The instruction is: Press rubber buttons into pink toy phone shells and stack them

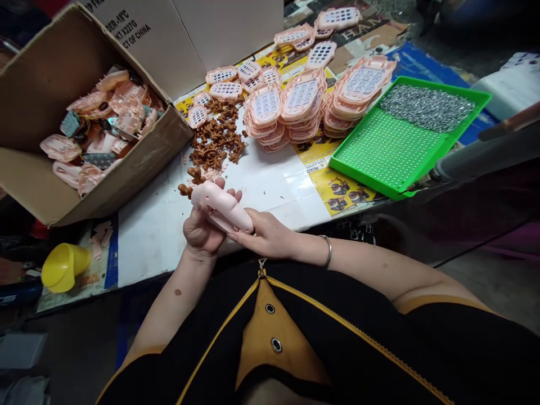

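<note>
A pink plastic shell [223, 203] with brown antler-shaped pieces [196, 175] at its upper left end is held between my two hands, tilted down to the right. My left hand [204, 229] wraps round its left part, fingertips showing behind it. My right hand [268, 235] grips the lower right end. Just beyond the shell lies a heap of brown antler pieces [217, 135] on the white sheet [278, 194]. Stacks of pink shells with white perforated keypads [302, 98] stand farther back.
On the left, an open cardboard box [139, 163] holds pink shells and other parts. A yellow cup [65, 267] stands at the lower left. The green tray [371, 152] with many small metal screws [428, 107] lies at the right, under a grey bar [485, 146].
</note>
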`<state>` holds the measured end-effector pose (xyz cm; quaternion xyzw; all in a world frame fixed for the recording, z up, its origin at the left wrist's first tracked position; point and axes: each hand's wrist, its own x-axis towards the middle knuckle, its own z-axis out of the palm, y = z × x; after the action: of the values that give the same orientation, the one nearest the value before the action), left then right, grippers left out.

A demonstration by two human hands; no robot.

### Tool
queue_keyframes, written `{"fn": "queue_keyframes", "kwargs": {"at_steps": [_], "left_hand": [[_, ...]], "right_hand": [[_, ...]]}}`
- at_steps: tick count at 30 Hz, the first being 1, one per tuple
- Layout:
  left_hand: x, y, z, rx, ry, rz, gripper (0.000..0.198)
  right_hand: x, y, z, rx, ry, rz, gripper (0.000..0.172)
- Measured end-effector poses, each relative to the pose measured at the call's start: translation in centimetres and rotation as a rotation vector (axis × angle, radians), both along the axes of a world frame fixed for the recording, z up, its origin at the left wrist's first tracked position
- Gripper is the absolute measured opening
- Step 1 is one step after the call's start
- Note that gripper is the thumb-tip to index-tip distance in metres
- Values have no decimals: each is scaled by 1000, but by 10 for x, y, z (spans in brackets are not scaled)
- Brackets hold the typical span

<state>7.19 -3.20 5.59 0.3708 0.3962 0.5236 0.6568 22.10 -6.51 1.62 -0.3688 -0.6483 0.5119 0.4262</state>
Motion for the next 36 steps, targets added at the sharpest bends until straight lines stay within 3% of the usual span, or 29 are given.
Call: {"fn": "queue_keyframes", "kwargs": {"at_steps": [5, 8, 10, 14, 18, 23, 27, 30, 33, 36], "left_hand": [[-3, -11, 4, -19, 20, -36, 52], [-5, -17, 14, -13, 229, -59, 51], [-4, -20, 20, -35, 395, -167, 49], [5, -23, 23, -41, 528, -421, 47], [20, -21, 20, 87, 667, -426, 52], [42, -22, 17, 183, 939, -466, 57], [59, -21, 13, 272, 1039, -407, 51], [68, -18, 12, 456, 1085, -400, 38], [75, -11, 19, 632, 1156, -430, 34], [78, -3, 30, 669, 1239, -506, 36]], "right_hand": [[9, 0, 2, -27, -2, 57, 40], [23, 6, 3, -43, 75, -118, 57], [31, 10, 4, -19, 148, -177, 65], [38, 11, 2, -190, 356, -39, 43], [43, 4, -12, -421, 659, -170, 37], [54, -2, -25, -546, 903, -296, 38], [63, -3, -29, -523, 967, -369, 36], [72, -3, -31, -484, 943, -417, 38], [84, -1, -31, -470, 917, -440, 46], [101, 3, -25, -366, 786, -456, 56]]}}
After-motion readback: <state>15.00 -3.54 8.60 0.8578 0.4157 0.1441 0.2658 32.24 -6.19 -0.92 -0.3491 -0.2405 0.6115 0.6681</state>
